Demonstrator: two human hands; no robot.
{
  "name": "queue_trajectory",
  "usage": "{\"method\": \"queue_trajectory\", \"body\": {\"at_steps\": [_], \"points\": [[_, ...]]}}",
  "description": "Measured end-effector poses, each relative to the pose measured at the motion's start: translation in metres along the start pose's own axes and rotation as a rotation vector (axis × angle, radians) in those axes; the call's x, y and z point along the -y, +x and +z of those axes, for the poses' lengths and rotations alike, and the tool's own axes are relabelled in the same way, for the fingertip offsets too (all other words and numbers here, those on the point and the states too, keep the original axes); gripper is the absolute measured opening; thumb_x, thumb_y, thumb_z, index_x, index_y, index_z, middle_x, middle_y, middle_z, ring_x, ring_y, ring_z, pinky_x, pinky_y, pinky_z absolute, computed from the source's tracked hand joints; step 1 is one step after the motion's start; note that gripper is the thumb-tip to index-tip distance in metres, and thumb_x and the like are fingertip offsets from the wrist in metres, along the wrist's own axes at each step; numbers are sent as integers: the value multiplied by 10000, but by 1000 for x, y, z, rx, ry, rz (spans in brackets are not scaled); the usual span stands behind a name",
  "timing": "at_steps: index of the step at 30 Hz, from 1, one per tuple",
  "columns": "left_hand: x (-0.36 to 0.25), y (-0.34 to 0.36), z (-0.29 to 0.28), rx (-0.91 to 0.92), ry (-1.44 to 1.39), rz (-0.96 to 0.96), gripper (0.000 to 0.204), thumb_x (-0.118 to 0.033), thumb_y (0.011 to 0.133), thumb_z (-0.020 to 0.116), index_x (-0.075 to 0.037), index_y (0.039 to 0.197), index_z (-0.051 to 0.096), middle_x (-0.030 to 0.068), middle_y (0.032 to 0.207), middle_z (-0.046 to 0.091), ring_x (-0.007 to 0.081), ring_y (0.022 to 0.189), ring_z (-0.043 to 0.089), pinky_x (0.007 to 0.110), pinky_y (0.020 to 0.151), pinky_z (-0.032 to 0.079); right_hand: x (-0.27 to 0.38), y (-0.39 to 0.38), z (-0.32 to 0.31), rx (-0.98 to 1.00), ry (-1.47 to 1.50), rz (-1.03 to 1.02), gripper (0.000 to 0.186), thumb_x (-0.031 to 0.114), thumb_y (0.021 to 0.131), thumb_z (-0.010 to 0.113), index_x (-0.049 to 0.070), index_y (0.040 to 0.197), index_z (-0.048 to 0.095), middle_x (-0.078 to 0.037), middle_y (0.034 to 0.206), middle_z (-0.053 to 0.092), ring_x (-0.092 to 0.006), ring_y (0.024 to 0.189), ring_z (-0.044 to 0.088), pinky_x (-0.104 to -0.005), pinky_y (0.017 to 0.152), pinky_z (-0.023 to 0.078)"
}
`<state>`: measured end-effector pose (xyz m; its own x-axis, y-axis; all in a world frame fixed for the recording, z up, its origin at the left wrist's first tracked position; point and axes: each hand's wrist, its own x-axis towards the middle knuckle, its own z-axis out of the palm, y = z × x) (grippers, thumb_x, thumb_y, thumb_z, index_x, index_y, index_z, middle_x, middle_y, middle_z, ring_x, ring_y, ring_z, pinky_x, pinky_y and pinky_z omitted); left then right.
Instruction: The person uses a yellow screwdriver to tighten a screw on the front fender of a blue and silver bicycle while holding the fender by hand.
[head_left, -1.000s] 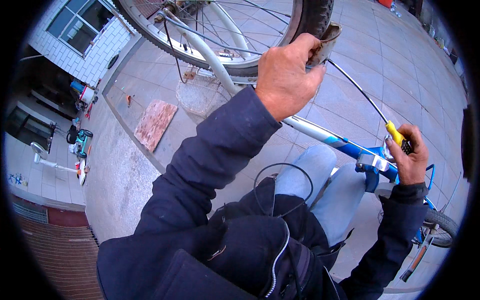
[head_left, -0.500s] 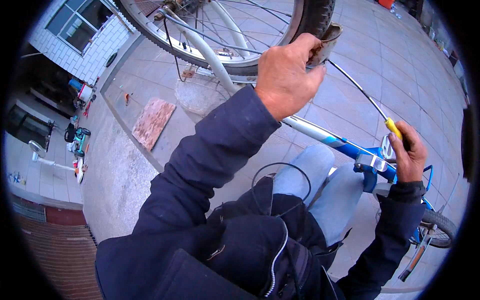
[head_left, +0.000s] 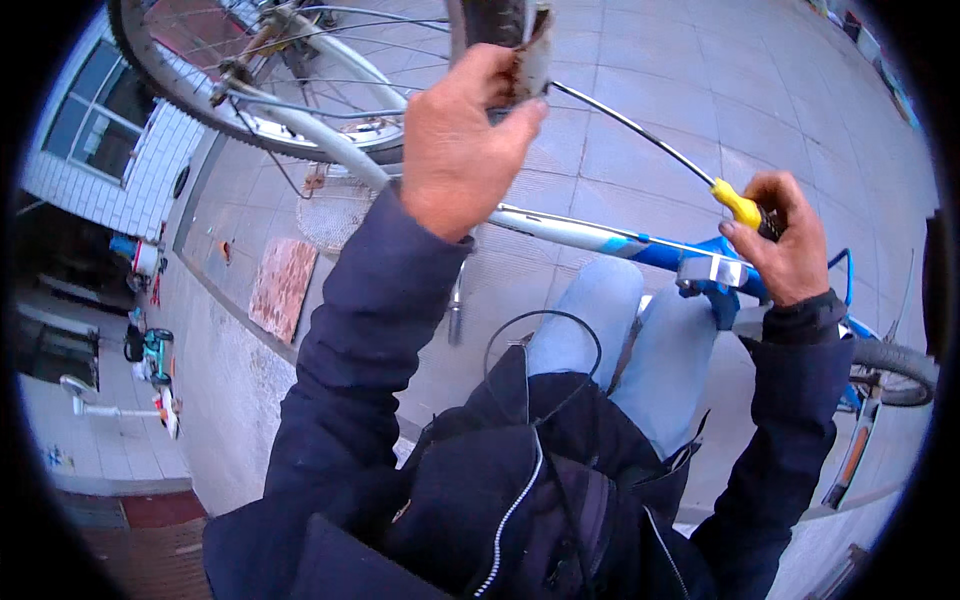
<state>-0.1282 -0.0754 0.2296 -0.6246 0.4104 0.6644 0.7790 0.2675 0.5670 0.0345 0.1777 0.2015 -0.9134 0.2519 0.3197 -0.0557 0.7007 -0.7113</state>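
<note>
A blue and white bicycle [head_left: 560, 228] lies across the view, its spoked wheel [head_left: 300, 90] at the top. My left hand [head_left: 462, 135] grips the dark tire and a rusty metal piece [head_left: 532, 50] at the wheel's edge. My right hand [head_left: 785, 240] holds a long screwdriver [head_left: 735, 205] by its yellow and black handle; the thin shaft runs up-left to the rusty piece by my left hand. My knees in light blue jeans [head_left: 620, 330] sit under the frame.
Grey paving slabs [head_left: 660, 80] cover the ground. A reddish board [head_left: 282, 288] and a round drain cover [head_left: 335, 210] lie at the left near a kerb. A second tire [head_left: 895, 370] shows at the right. A white tiled building with windows [head_left: 110, 160] stands far left.
The view has shifted, so the wheel and both hands sit higher and closer. My right hand has lifted the screwdriver handle a little; my left hand keeps its grip on the tire.
</note>
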Motion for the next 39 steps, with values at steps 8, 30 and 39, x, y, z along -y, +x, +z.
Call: {"method": "queue_trajectory", "body": {"at_steps": [8,30,39], "points": [[-6,2,3,26,-64,-39,279,-61,722,657,39,962,555,174,868,650,233,856,650,296,751,506,1,-3,-2,43,37,21,184,152,789,652,44,928,597,-85,814,564,-186,759,548,-259,727,473],[-9,2,1,40,-86,-35,262,-59,739,647,29,970,561,162,877,652,215,856,647,293,756,505,-5,-5,-2,74,46,-11,283,188,741,710,62,951,568,-106,895,579,-214,793,577,-302,820,476],[-5,2,4,28,-94,-19,257,-53,735,644,32,964,563,165,854,655,215,838,652,292,752,509,-14,-8,6,-132,92,-60,271,214,771,692,61,975,600,-103,879,594,-193,803,588,-296,783,489]]}}
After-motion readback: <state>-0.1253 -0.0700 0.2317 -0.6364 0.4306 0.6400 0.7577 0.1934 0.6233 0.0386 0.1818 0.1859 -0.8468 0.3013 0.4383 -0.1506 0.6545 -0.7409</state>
